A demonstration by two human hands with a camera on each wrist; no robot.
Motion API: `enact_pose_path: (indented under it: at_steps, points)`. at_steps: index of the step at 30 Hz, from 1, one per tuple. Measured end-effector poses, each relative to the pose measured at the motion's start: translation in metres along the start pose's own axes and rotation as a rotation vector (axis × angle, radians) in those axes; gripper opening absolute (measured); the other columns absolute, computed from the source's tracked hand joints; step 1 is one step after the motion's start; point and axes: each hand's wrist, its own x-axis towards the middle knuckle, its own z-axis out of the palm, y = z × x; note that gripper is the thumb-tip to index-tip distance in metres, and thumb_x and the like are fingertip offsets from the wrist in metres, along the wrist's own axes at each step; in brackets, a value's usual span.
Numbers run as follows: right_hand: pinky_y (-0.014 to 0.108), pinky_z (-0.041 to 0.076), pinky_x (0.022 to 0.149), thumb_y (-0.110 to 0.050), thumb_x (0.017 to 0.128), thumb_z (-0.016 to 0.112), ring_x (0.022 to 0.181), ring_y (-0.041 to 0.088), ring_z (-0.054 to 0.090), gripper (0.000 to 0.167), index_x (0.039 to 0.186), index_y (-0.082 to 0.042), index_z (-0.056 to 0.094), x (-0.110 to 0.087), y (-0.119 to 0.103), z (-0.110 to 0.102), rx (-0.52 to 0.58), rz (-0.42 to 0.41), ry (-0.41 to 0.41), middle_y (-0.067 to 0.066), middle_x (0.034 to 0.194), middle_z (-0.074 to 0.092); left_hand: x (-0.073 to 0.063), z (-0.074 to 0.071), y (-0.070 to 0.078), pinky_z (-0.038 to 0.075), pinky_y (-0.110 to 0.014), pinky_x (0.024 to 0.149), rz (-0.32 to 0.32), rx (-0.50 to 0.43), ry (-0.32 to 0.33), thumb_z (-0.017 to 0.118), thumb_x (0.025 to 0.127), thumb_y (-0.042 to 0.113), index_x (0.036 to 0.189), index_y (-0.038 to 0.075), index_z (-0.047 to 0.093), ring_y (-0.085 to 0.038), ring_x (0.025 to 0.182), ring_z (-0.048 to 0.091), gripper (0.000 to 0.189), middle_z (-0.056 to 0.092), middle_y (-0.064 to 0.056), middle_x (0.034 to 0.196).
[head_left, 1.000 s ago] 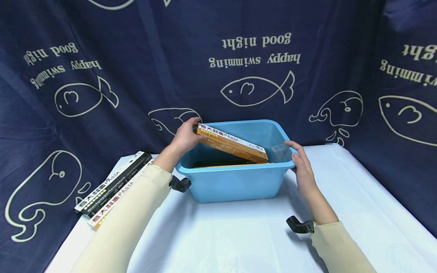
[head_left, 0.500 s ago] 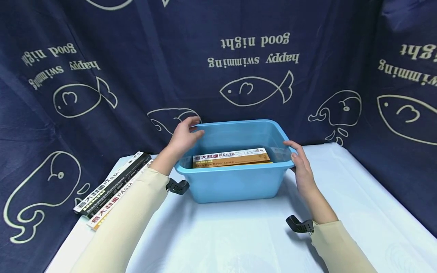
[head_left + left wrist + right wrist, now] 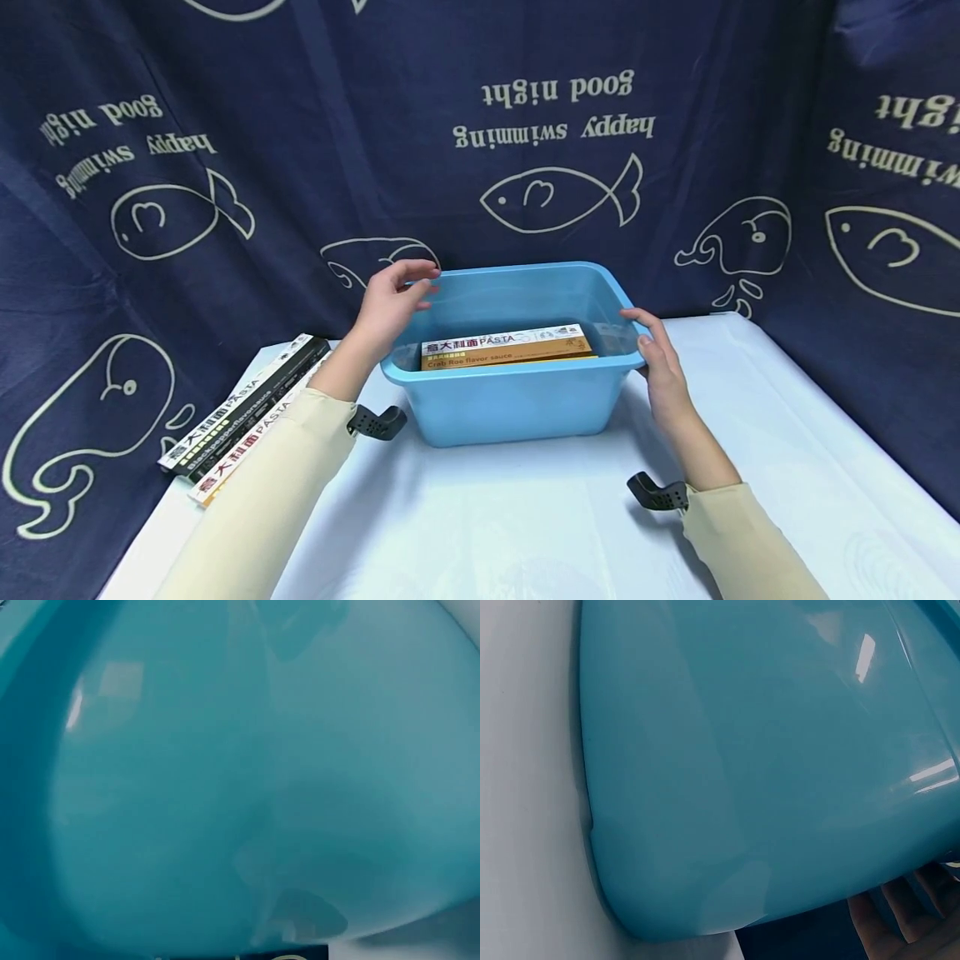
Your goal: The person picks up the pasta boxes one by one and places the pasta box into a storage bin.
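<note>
A light-blue plastic tub [image 3: 510, 404] stands on the white table in the head view. Inside it lies an orange-and-white pasta box [image 3: 506, 343] labelled Crab Roe flavor sauce, with a yellow edge showing below it. My left hand [image 3: 386, 304] is over the tub's left rim, fingers loosely bent and holding nothing. On the right side, my right hand [image 3: 658, 367] grips the rim near its front corner. The right wrist view shows several fingers [image 3: 900, 922] against the tub's outer wall. Only the blue wall of the tub [image 3: 225, 787] fills the left wrist view.
Left of the tub lie a black pasta box [image 3: 243, 404] and a white-and-red one [image 3: 247, 450], partly hidden by my left sleeve [image 3: 277, 492]. A dark blue curtain [image 3: 420, 108] with fish prints hangs right behind the table [image 3: 495, 517].
The Crab Roe pasta box, tilted in my left hand one second ago, now lies flat in the tub. My left hand let it go and drew back leftward. The right hand stays on the rim.
</note>
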Motion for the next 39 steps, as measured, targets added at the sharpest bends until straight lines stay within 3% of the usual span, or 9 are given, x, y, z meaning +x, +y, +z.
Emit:
enact_pose_path:
  at_steps: [10,14,22,26,30,39]
  points:
    - [0.068,0.023,0.113,-0.035,0.103,0.027,0.147,0.036,0.028,0.050,0.148,-0.018,0.040,0.000,0.000,-0.002,0.004,0.007,0.010,0.007,0.163,0.026,-0.015,-0.005,-0.007,0.057,-0.027,0.090,0.054,-0.035,-0.008,0.056,0.101,0.011,0.126,0.005,0.063,-0.030,0.117,0.066,0.027,0.065,-0.016,0.128]
    - [0.063,0.027,0.112,-0.034,0.103,0.026,0.144,0.033,0.031,0.050,0.148,-0.018,0.040,-0.001,0.000,-0.003,0.011,0.006,0.013,0.007,0.162,0.027,-0.021,-0.004,-0.009,0.055,-0.025,0.092,0.081,-0.025,0.000,0.056,0.101,0.010,0.125,0.006,0.064,-0.026,0.116,0.066,0.025,0.066,-0.014,0.127]
    - [0.060,0.027,0.111,-0.033,0.103,0.026,0.143,0.030,0.031,0.050,0.148,-0.016,0.039,-0.001,0.000,-0.002,0.031,0.003,0.007,0.005,0.161,0.028,-0.041,-0.001,-0.010,0.047,-0.032,0.105,0.050,0.020,0.072,0.058,0.099,0.013,0.123,0.014,0.066,-0.013,0.118,0.062,0.025,0.069,-0.002,0.125]
    - [0.067,0.023,0.113,-0.032,0.103,0.026,0.146,0.034,0.029,0.050,0.148,-0.015,0.039,-0.001,0.000,-0.001,0.029,-0.012,0.002,0.006,0.162,0.026,-0.051,-0.001,-0.011,0.047,-0.028,0.104,0.042,0.005,0.096,0.056,0.100,0.012,0.126,0.015,0.063,-0.012,0.120,0.061,0.027,0.068,-0.001,0.127]
    - [0.066,0.023,0.113,-0.031,0.103,0.026,0.145,0.034,0.029,0.049,0.148,-0.015,0.039,0.000,0.000,0.000,0.032,-0.008,0.006,0.006,0.162,0.027,-0.058,-0.002,-0.013,0.046,-0.024,0.101,0.050,0.007,0.121,0.055,0.100,0.011,0.126,0.014,0.062,-0.012,0.121,0.060,0.027,0.068,-0.001,0.127]
    - [0.068,0.022,0.114,-0.034,0.104,0.026,0.147,0.035,0.028,0.050,0.148,-0.016,0.039,0.000,0.001,0.000,0.018,-0.006,0.009,0.006,0.162,0.027,-0.072,-0.004,-0.018,0.042,-0.039,0.111,0.102,0.012,0.163,0.053,0.100,0.006,0.127,0.011,0.061,-0.013,0.123,0.058,0.029,0.067,-0.002,0.128]
